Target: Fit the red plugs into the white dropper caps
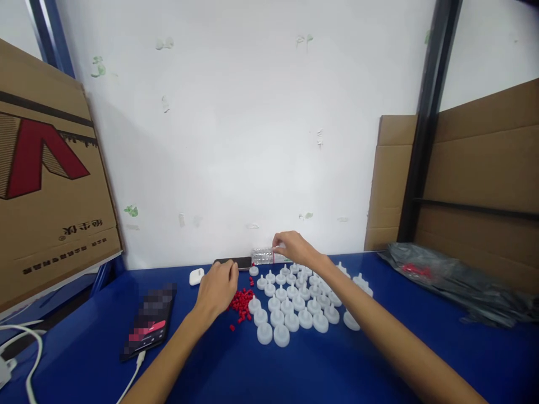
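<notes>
My left hand (217,287) rests on the blue table (295,365) with its fingers curled down, right beside a small heap of red plastic bits (241,301). What its fingertips hold, if anything, is hidden. My right hand (293,246) reaches to the far edge, fingers wrapped on a clear plastic bottle (264,256) that lies on its side by the wall. Between the two forearms stand several white caps (290,306) in rows.
A phone (148,325) with a white cable lies at the left, another dark phone (229,262) and a white earbud case (196,275) near the wall. Cardboard boxes (46,185) stand left and right. A dark plastic bag (455,278) lies at the right.
</notes>
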